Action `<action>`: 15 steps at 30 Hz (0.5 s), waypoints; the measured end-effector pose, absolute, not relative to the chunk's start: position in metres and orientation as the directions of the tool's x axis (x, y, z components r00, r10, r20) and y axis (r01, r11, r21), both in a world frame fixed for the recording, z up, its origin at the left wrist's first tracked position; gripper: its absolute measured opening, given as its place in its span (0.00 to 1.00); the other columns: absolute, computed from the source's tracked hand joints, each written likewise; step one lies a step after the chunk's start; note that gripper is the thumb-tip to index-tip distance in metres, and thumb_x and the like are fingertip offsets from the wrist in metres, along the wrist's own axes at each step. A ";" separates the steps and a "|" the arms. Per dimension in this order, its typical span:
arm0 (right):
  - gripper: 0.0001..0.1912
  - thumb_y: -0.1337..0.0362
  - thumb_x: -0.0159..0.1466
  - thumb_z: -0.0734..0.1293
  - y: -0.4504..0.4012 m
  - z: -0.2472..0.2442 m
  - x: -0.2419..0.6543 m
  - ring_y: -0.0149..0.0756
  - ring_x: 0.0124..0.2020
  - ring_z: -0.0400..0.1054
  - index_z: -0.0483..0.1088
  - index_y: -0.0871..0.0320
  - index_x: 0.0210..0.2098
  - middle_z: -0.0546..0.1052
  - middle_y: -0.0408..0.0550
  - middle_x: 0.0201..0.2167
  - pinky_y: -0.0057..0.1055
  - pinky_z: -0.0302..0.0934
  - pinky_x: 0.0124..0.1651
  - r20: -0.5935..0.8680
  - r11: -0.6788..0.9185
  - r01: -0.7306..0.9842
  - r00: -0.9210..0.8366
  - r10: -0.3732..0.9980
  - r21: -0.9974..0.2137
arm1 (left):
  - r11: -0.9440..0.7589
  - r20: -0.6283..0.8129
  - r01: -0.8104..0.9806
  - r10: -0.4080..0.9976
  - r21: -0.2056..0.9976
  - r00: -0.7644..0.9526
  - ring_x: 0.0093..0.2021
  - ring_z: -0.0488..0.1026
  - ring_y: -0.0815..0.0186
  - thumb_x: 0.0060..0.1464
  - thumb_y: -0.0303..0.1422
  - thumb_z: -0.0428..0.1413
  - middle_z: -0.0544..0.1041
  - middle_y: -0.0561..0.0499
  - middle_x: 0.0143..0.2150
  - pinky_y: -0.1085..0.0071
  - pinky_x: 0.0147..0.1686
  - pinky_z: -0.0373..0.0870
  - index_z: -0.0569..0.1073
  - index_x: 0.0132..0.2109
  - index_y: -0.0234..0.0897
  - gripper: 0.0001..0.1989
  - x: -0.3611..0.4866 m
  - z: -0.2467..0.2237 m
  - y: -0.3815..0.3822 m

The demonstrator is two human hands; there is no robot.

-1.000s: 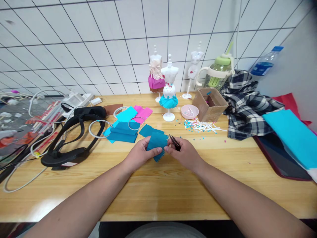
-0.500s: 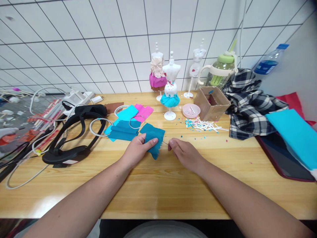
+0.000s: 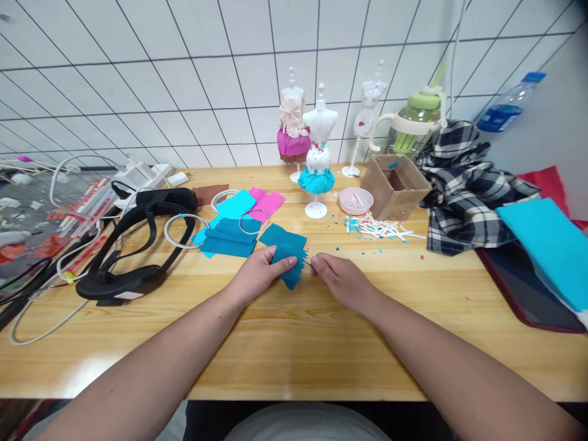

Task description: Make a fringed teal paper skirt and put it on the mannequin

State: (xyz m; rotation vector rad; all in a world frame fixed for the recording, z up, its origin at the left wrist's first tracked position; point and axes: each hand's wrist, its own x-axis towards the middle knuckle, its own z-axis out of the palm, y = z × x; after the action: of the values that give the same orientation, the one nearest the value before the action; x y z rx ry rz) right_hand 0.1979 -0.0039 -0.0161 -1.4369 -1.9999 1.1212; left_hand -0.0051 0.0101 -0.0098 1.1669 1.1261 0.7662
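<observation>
White tiles (image 3: 193,86) back the wooden table (image 3: 321,355); print on the bottle's blue label (image 3: 500,117) is illegible. Above the tabletop, the left hand (image 3: 257,272) pinches fringed teal crepe paper (image 3: 288,260); nearby, the right hand (image 3: 345,280) curls closed, contents hidden.

Right hand (image 3: 342,275): moved from contact with teal piece (image 3: 285,247) to just beside its fringed edge.
Dark tool: previously in right hand at teal piece's fringed edge; now unseen.
</observation>
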 end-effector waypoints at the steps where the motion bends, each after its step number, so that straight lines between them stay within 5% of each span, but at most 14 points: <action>1: 0.22 0.51 0.71 0.50 -0.003 -0.017 0.198 0.33 0.29 0.63 0.66 0.55 0.32 0.70 0.41 0.25 0.29 0.51 0.34 -0.107 0.134 0.574 -0.366 0.924 -0.808 | 0.261 -0.273 0.082 0.914 0.962 0.299 0.31 0.74 0.65 0.46 0.45 0.65 0.80 0.49 0.33 0.69 0.35 0.71 0.78 0.36 0.33 0.18 -0.005 -0.010 0.010; 15: 0.22 0.50 0.71 0.50 -0.002 -0.020 0.198 0.33 0.29 0.63 0.65 0.55 0.30 0.69 0.41 0.24 0.29 0.51 0.34 -0.104 0.153 0.586 -0.381 0.919 -0.796 | 0.256 -0.266 0.073 0.911 0.964 0.314 0.29 0.73 0.67 0.46 0.44 0.66 0.79 0.51 0.31 0.71 0.31 0.71 0.77 0.35 0.34 0.17 -0.004 -0.012 0.010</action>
State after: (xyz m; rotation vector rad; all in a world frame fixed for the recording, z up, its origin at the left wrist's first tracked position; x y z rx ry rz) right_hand 0.1981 -0.0018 -0.0202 -1.4338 -2.0302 1.1053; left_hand -0.0043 0.0104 -0.0115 1.1704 1.1033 0.7631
